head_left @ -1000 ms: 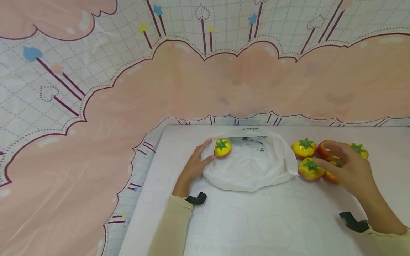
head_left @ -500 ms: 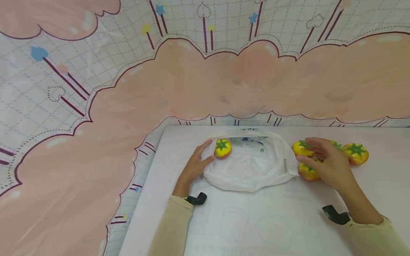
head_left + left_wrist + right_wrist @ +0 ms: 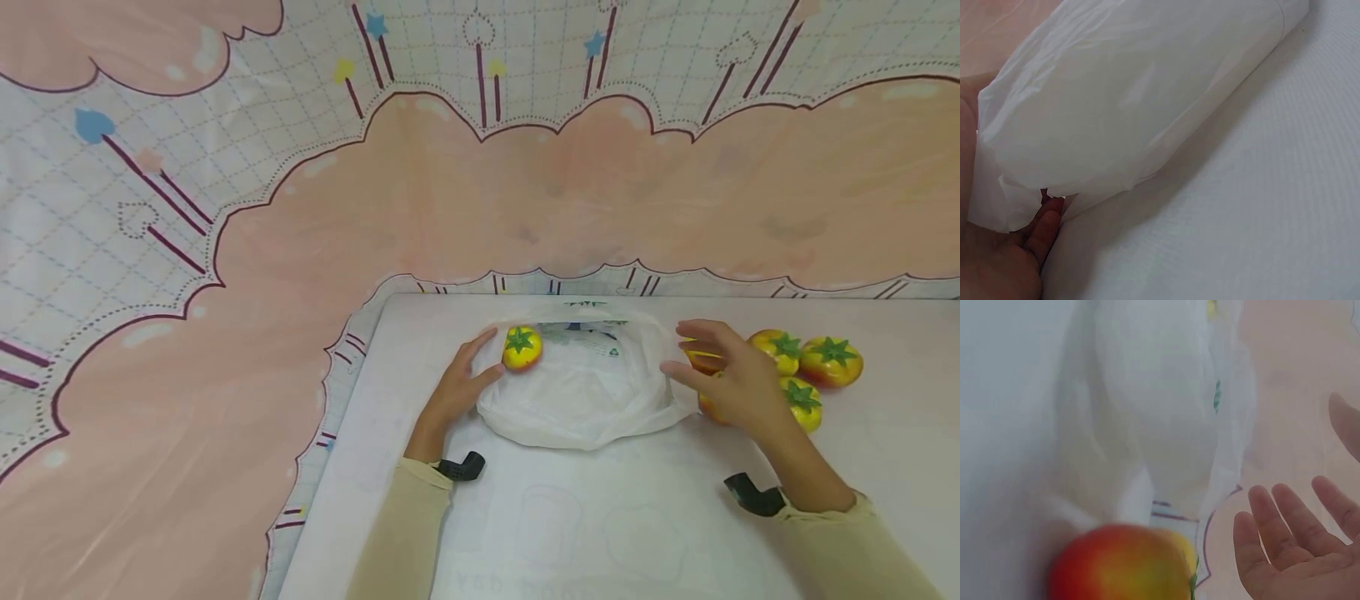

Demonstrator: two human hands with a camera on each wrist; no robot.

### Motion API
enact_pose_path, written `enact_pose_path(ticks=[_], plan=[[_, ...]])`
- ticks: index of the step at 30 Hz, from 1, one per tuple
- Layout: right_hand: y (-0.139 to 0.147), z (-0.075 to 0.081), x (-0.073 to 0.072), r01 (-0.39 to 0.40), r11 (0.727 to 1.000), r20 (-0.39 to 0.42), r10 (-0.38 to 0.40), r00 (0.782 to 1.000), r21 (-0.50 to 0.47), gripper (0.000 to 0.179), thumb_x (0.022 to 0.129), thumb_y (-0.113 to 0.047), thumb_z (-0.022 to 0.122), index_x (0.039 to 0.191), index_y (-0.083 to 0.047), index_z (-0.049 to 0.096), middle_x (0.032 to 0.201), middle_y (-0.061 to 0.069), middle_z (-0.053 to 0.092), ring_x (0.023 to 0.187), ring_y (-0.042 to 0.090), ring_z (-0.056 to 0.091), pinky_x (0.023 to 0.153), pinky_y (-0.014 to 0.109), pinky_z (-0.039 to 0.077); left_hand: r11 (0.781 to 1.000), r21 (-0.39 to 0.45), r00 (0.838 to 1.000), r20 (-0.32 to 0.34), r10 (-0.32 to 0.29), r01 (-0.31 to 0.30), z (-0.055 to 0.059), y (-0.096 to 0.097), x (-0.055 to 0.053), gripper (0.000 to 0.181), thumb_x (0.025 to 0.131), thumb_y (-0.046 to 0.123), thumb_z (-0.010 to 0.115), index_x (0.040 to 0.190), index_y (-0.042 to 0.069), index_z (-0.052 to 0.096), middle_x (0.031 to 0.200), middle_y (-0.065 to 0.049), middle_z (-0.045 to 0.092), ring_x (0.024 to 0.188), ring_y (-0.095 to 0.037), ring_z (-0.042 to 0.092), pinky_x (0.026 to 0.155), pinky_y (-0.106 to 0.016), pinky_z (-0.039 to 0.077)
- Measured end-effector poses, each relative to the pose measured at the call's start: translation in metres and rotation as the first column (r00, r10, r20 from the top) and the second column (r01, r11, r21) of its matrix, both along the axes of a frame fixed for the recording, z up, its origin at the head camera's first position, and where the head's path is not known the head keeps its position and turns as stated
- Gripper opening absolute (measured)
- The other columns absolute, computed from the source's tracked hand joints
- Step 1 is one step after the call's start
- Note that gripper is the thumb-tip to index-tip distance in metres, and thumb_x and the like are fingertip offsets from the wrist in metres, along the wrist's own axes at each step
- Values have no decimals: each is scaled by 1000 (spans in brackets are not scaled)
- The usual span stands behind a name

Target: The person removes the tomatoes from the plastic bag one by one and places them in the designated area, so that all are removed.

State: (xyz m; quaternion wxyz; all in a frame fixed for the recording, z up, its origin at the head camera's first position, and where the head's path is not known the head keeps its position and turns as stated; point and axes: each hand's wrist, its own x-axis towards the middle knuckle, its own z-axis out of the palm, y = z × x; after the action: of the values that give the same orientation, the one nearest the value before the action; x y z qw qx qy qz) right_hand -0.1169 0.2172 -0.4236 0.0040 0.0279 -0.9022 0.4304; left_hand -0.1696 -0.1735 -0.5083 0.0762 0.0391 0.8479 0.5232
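A white plastic bag point(image 3: 585, 408) lies with its mouth open in the middle of the table. My left hand point(image 3: 455, 379) holds its left edge, the fingers behind and the thumb in front. In the left wrist view, the fingertips point(image 3: 1047, 228) show at a corner of the plastic. One yellow-red tomato point(image 3: 522, 347) with a green star-shaped top sits by that thumb, inside the left end of the bag's mouth. My right hand point(image 3: 738, 375) hovers at the bag's right side, fingers spread and nothing in them. Beneath it, two tomatoes point(image 3: 703, 358) are partly hidden.
Right of that hand stand three more tomatoes point(image 3: 832, 362) close together on the white table point(image 3: 600, 517). A printed curtain point(image 3: 525, 200) hangs behind the table's back edge and along its left side. Black wrist cameras point(image 3: 753, 496) stick out from both cuffs.
My right hand has moved left from over the tomatoes at the right to the bag's right edge, uncovering the right-hand ones. The left hand and bag stay put.
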Motion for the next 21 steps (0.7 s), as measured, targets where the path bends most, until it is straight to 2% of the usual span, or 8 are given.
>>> enact_pose_path(ticks=[4,10,16,21], plan=[[-6,-1,-11,-39,999,-15,39,999,-6,70,90,-53,72,146,-17,50,142,18,60,129,43,59,103,57,49,1000,1,1000,-6,9,-9,0,4,-2,62,95,40,70,148,55,42,165,5,34,157,-29,23,125,-64,19],[-22,-2,-22,-99,994,-50,98,994,-34,67,91,-52,72,144,-17,52,141,13,62,127,37,61,103,53,51,1000,8,1000,-13,11,-11,-1,4,-4,62,95,40,70,148,54,42,164,5,34,157,-29,23,125,-65,19],[-40,0,-28,-137,986,-16,136,991,-96,66,90,-49,74,144,-18,52,143,14,60,130,38,59,106,54,51,1000,6,1000,-5,21,-21,-1,5,-5,62,95,38,70,148,54,43,164,5,35,157,-30,23,124,-66,19],[-52,-2,-35,-138,984,20,141,990,-112,69,89,-51,75,144,-17,52,145,14,59,131,37,58,108,55,50,1000,-10,1000,-2,21,-21,-1,4,-7,62,95,38,70,148,53,43,164,4,35,157,-30,23,124,-66,20]])
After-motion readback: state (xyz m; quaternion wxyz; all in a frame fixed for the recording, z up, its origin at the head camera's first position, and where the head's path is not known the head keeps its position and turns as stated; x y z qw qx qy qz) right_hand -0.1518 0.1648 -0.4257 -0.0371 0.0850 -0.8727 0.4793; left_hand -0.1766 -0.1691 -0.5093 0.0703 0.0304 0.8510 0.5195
